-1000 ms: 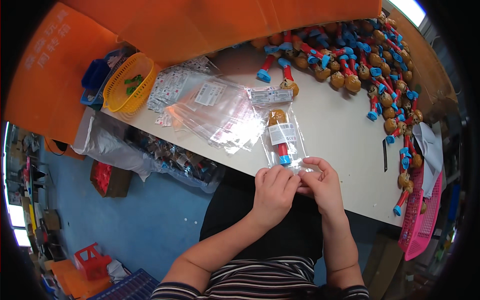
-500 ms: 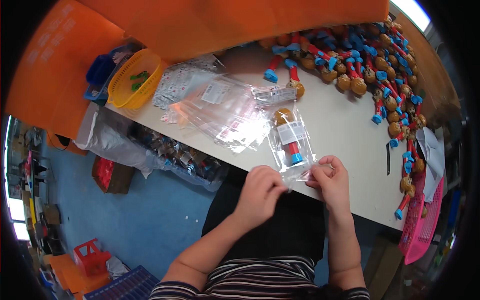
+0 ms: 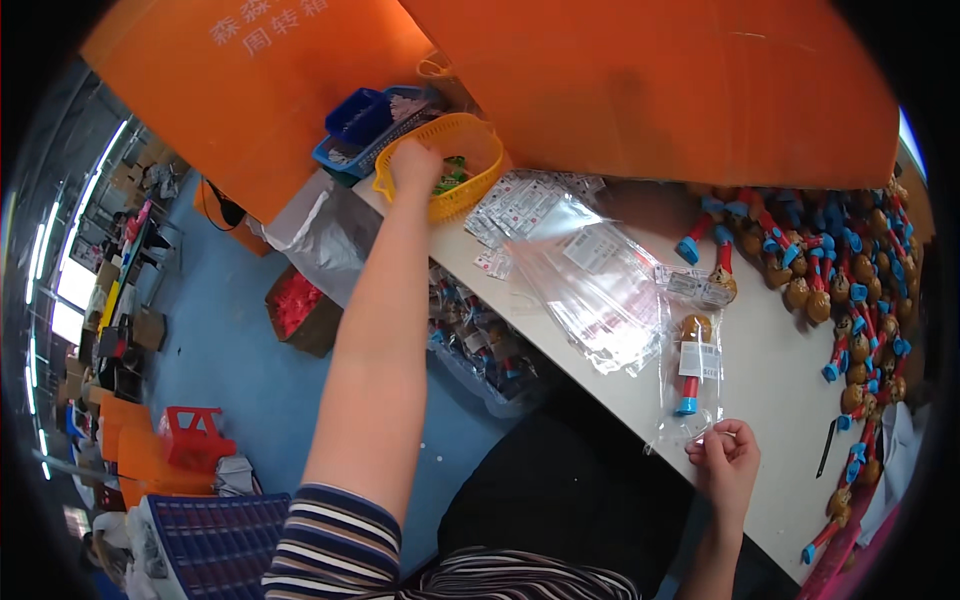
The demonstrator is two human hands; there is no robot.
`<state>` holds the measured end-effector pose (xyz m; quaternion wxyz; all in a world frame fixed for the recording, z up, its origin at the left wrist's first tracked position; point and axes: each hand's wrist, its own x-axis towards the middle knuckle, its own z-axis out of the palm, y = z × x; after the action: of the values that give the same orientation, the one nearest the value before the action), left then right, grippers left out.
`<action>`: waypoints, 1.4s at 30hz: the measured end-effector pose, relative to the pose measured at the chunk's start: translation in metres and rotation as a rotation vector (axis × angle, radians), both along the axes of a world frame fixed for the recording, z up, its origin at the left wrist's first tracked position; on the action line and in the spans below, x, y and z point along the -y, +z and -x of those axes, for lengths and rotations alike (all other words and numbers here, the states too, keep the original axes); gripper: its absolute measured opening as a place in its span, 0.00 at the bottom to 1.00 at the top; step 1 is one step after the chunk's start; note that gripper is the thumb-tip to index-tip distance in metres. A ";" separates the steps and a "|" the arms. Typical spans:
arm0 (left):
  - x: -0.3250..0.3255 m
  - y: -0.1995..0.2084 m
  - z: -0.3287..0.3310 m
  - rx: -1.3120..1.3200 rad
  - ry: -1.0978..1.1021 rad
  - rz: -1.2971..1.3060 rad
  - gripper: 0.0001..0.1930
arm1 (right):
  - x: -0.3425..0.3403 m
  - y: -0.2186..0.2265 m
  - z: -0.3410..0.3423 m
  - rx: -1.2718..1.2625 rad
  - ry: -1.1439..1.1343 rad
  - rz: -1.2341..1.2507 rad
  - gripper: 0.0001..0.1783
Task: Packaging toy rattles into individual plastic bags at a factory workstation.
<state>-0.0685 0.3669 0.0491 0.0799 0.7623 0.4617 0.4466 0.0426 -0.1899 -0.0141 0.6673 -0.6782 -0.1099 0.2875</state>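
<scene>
My left hand (image 3: 414, 166) reaches into a yellow plastic basket (image 3: 487, 158); its fingers are hidden. Beside it in the basket lie small green pieces (image 3: 452, 178). My right hand (image 3: 730, 462) pinches the near end of a clear plastic bag (image 3: 676, 425) at the table's front edge. Inside that bag lies a toy (image 3: 690, 388) with a round brown head, a red stem and a blue end. A white label (image 3: 699, 361) covers part of it. Just left of the bag, flat clear bags (image 3: 600, 300) lie fanned out.
Many similar loose toys (image 3: 818, 300) are heaped along the table's right side. Orange panels (image 3: 680, 90) stand behind. Printed sheets (image 3: 530, 205) lie by the basket, blue trays (image 3: 362, 118) beyond it. Below the front edge hangs a sack of bagged toys (image 3: 490, 350).
My left hand has left the bag's near end and moved far left into the yellow basket. The right hand stays at the bag. The whole view has swung leftward.
</scene>
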 end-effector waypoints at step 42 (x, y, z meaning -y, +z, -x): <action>0.388 -0.064 0.009 0.131 -0.921 0.927 0.04 | 0.004 0.041 -0.045 0.442 0.518 0.353 0.06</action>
<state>-0.0774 -0.0214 -0.0154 0.6110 0.7398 0.2270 0.1670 0.0876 -0.1943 0.0268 0.4057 -0.7781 -0.3677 0.3079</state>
